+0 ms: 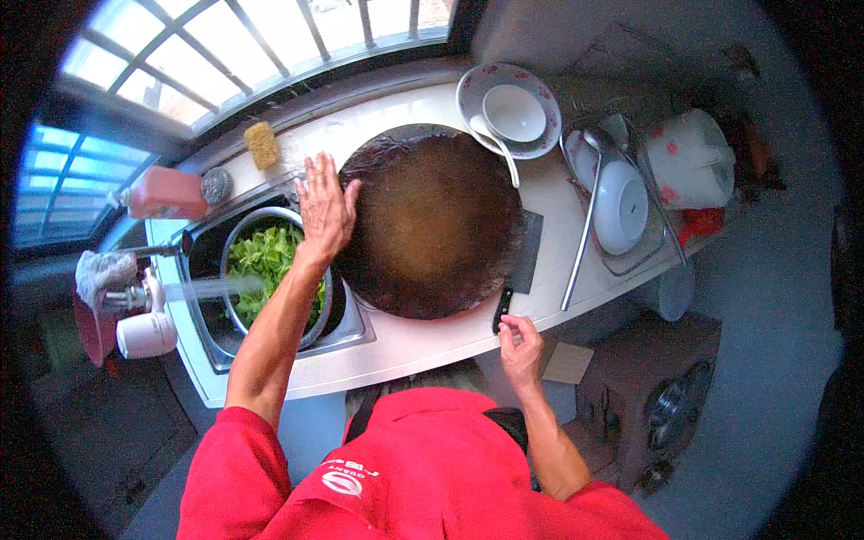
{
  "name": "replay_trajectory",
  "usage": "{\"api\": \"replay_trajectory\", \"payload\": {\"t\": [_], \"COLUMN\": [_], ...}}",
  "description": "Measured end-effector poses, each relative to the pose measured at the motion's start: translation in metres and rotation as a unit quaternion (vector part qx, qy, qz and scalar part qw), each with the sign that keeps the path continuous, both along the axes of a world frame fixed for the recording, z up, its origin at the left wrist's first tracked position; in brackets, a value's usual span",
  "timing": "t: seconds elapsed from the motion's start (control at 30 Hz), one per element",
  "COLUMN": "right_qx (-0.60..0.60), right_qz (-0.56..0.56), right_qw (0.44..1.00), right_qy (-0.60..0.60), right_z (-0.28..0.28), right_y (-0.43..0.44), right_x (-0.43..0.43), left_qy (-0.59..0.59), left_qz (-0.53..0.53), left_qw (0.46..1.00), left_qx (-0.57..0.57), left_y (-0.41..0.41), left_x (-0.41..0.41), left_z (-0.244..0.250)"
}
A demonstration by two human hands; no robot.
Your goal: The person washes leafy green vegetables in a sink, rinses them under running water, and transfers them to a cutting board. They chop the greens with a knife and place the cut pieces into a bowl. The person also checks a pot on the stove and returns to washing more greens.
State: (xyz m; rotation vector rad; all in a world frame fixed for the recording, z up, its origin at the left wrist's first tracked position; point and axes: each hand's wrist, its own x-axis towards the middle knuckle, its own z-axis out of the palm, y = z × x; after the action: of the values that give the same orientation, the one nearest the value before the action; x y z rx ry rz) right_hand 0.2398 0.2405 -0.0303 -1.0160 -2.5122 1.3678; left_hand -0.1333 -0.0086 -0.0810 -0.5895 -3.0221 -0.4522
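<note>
My left hand [325, 212] is spread flat, its fingers by the left edge of a round, dark, worn board or lid [432, 223]; whether it touches the edge I cannot tell. Near my right hand [520, 347], whose fingers are curled, is the black handle [502, 309] of a cleaver. Its broad grey blade [527, 251] lies partly hidden beside the round piece. Whether the right fingers touch the handle is unclear. Left of my left forearm, a metal basin of leafy greens [260, 260] sits in the sink [210, 324] under running water from the faucet [138, 297].
A yellow sponge [262, 145], a steel scourer [217, 185] and a reddish bottle [167, 193] stand near the window. Behind right are stacked bowls [466, 101] with a white spoon. A wire rack holds a white bowl [621, 206] and a long metal ladle [582, 250].
</note>
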Motion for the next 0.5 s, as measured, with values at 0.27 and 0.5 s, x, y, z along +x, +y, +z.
{"api": "replay_trajectory", "payload": {"t": [0.27,0.5], "right_qx": [0.01,-0.013], "right_qz": [-0.011,-0.053], "right_qw": [1.0,0.998], "right_qy": [0.002,-0.002], "right_z": [-0.018,-0.006], "right_y": [-0.002,-0.005], "right_x": [0.01,0.017], "left_qy": [-0.162,-0.07], "left_qz": [-0.5,-0.295], "left_qw": [0.842,0.953], "left_qx": [0.119,0.022], "left_y": [0.123,0.083], "left_x": [0.182,0.042], "left_z": [0.015,0.02]}}
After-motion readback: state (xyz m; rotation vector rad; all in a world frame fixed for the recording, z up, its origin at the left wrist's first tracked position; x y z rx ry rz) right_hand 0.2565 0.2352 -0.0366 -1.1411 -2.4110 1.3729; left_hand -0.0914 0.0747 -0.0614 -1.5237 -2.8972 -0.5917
